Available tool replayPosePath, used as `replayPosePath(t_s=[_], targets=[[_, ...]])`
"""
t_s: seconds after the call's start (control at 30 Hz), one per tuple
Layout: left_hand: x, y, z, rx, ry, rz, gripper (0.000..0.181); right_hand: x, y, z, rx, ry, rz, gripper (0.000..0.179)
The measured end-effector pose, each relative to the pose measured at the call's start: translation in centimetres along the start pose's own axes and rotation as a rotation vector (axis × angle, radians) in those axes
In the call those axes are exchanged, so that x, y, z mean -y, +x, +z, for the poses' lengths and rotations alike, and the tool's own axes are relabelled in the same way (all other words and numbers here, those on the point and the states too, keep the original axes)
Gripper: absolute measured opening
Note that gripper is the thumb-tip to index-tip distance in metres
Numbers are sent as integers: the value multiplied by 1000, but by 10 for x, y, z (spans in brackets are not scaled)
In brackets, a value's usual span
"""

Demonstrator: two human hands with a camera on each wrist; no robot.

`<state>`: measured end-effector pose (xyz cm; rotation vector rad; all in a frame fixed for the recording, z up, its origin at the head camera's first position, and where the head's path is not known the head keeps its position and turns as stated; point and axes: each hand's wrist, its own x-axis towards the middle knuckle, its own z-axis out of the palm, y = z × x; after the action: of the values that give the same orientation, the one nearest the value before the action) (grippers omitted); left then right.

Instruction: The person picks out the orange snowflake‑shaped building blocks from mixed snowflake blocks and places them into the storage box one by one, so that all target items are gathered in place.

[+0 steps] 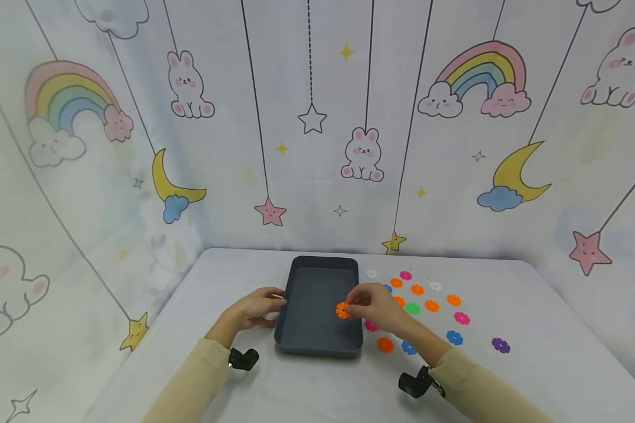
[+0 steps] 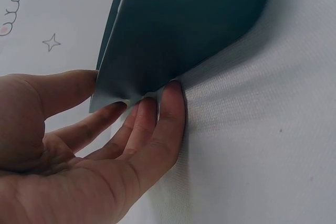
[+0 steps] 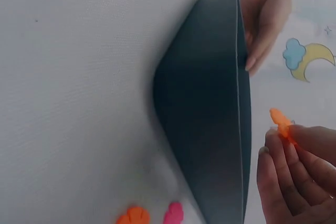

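A dark grey rectangular tray point(image 1: 309, 335) stands on the white table. At its left side my left hand point(image 1: 256, 306) holds the wall, with the thumb point(image 2: 79, 87) on the rim and fingers lower against the outside. Above the right part of the tray, my right hand point(image 1: 376, 306) pinches an orange flower-shaped plastic disc point(image 1: 342, 310) between thumb and fingers. In the right wrist view the disc point(image 3: 281, 121) is seen nearly edge-on, raised beyond the tray's rim. My right forearm passes over some of the loose discs and hides part of them.
Several loose flower discs lie right of the tray, among them a green one point(image 1: 412, 308), a purple one point(image 1: 500, 345), a blue one point(image 1: 454, 338), a pink one point(image 1: 461, 318) and a white one point(image 1: 435, 286). A patterned cloth point(image 1: 317, 176) hangs behind the table.
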<state>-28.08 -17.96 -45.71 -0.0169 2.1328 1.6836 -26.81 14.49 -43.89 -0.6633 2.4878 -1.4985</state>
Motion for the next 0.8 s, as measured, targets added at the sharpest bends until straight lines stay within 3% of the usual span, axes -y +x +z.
replayPosePath(t_s=[0.5, 0.8], targets=[[0, 2, 0, 1, 9, 2, 44, -1, 26, 33, 103, -71, -85, 4], [-2, 1, 0, 5, 26, -11, 46, 7, 37, 60, 99, -55, -62, 4]])
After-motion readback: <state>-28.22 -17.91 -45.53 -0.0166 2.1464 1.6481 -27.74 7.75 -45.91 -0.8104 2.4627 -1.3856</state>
